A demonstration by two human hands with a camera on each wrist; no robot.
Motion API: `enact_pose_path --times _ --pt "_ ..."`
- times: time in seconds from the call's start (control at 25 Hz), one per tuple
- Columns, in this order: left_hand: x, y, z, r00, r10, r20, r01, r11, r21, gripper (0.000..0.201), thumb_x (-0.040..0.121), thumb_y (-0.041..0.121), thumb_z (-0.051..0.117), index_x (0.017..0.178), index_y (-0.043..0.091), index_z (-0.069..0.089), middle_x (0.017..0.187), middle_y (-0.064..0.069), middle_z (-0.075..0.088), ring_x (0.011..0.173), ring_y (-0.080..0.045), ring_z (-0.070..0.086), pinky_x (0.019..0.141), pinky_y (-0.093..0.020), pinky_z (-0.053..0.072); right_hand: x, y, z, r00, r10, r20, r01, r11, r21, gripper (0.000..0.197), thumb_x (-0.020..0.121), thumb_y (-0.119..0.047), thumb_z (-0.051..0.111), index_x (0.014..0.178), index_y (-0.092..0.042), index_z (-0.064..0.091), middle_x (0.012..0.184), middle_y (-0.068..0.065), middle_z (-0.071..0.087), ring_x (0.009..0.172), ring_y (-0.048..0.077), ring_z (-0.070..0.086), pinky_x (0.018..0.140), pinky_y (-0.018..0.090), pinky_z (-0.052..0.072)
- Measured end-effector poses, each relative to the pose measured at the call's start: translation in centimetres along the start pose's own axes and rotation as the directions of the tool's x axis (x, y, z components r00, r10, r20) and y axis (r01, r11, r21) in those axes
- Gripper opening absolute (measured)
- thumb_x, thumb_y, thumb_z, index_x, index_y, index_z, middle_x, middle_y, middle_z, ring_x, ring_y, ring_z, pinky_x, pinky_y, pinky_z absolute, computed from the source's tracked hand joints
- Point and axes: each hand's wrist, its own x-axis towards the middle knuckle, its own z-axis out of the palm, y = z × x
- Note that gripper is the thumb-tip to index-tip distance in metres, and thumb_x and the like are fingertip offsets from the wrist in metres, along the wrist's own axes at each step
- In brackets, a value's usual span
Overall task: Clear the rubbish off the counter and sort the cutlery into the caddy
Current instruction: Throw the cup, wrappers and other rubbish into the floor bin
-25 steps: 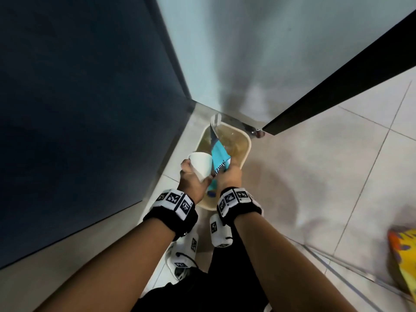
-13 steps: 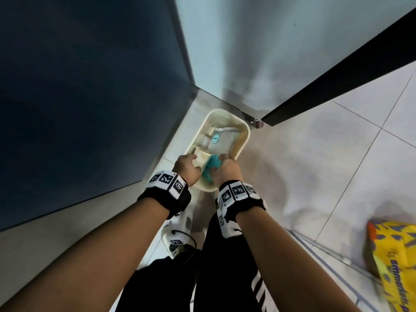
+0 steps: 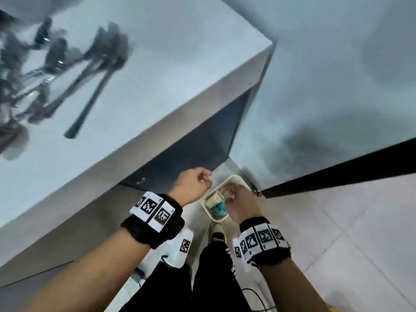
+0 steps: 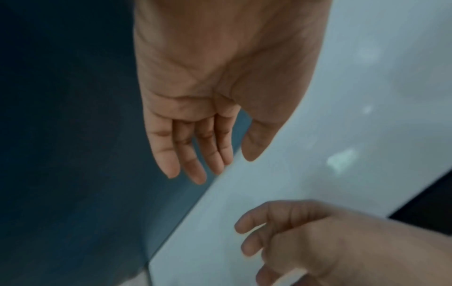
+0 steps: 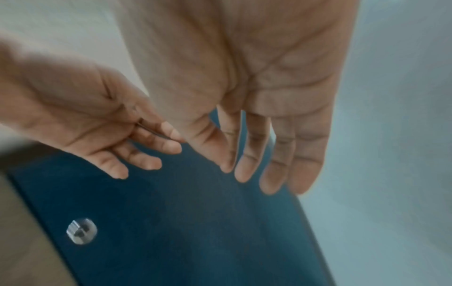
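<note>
A cream bin point(image 3: 239, 180) stands on the floor at the foot of the counter point(image 3: 168, 70). Inside it lie a crushed paper cup point(image 3: 213, 198) and a blue wrapper point(image 3: 219, 209). My left hand point(image 3: 203, 179) hovers just left of the bin, empty, fingers loosely bent. In the left wrist view the left hand point(image 4: 203, 154) shows a bare palm. My right hand point(image 3: 234, 195) hangs over the bin's near end; the right wrist view shows the right hand point(image 5: 257, 166) with straight fingers and nothing in it. Several blurred spoons and other cutlery point(image 3: 90, 75) lie on the counter top, upper left.
A dark blue cabinet front point(image 3: 198, 143) with a small metal fitting point(image 5: 82, 231) runs under the counter. A steel panel point(image 3: 326, 75) rises behind the bin, with a black strip point(image 3: 337, 172) along its base. Pale floor tiles point(image 3: 349, 233) spread right. My shoe point(image 3: 217, 230) stands beside the bin.
Both hands let go of the cup and the blue wrapper, which now lie in the bin, and have lifted off. The head view has swung up, bringing the counter and cutlery in.
</note>
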Motion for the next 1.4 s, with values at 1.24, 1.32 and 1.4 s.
enact_pose_path --times 1.24,1.32,1.4 --pt "-22.3 -12.4 -32.9 0.702 -0.237 -0.672 0.397 0.913 0.093 0.075 0.074 0.029 0.072 0.140 0.021 0.038 0.127 -0.009 0.059 0.117 -0.028 0.056 0.090 -0.038 0.051 -7.1 -53.9 9.6 0.501 -0.834 0.229 0.754 0.291 -0.589 0.056 0.083 0.003 0.045 0.136 -0.018 0.042 0.144 0.008 0.035 0.131 0.032 0.036 0.107 0.041 0.039" --pt "-21.9 -12.7 -33.2 0.706 -0.198 -0.680 0.369 0.922 0.115 0.069 0.076 0.021 0.067 0.139 0.020 0.038 0.123 -0.010 0.062 0.113 -0.030 0.059 0.088 -0.038 0.052 -6.4 -54.2 10.4 0.526 -0.819 0.228 0.731 0.299 -0.614 0.059 0.084 0.006 0.042 0.137 -0.020 0.038 0.148 0.006 0.030 0.133 0.031 0.034 0.106 0.043 0.041" --pt "-21.7 -12.8 -33.2 0.695 -0.159 -0.701 0.339 0.932 0.125 0.059 0.079 0.018 0.060 0.136 0.020 0.042 0.120 -0.011 0.064 0.110 -0.031 0.060 0.084 -0.038 0.052 -6.0 -54.0 11.2 0.519 -0.833 0.188 0.714 0.302 -0.631 0.056 0.085 0.008 0.041 0.135 -0.017 0.041 0.149 0.007 0.029 0.132 0.031 0.035 0.102 0.043 0.043"
